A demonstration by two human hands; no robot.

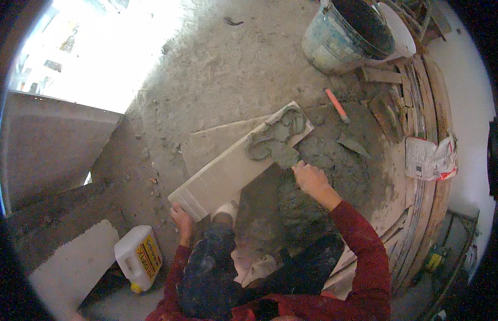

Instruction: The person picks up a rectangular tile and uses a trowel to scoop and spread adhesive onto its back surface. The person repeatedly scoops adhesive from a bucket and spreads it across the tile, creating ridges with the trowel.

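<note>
1. Head view, looking down at a rough concrete floor (222, 69). The person crouches, knees and dusty dark trousers in the lower centre, and wears red sleeves.
2. A long pale tile (233, 168) lies tilted across the middle. Its near end sits by the person's knee; its far end points up and to the right.
3. Left hand (180, 218): at the near, lower-left corner of the tile, touching its edge. The fingers curl around that corner, gripping it.
4. Right hand (309, 179): at the right edge of the tile, about halfway up. The fingers are closed on a trowel (285, 155), whose blade rests on the tile face, coated in grey.
5. Wet grey mortar (276, 136) covers the far end of the tile in lumps and smears. The near half of the tile is bare.
6. A second pale tile (214, 142) lies flat on the floor under and just beyond the first one.
7. A heap of mixed mortar (324, 166) spreads over the floor to the right of the tile, just beside the right hand.
8. A tool with an orange handle (337, 106) lies on that heap, further away.
9. A dirty bucket (345, 35) stands at top right, well apart from the hands.
10. A white jug with a yellow label (137, 257) lies at lower left, near the left forearm.
11. A crumpled paper sack (430, 158) rests on stacked planks (420, 107) at right.
</note>
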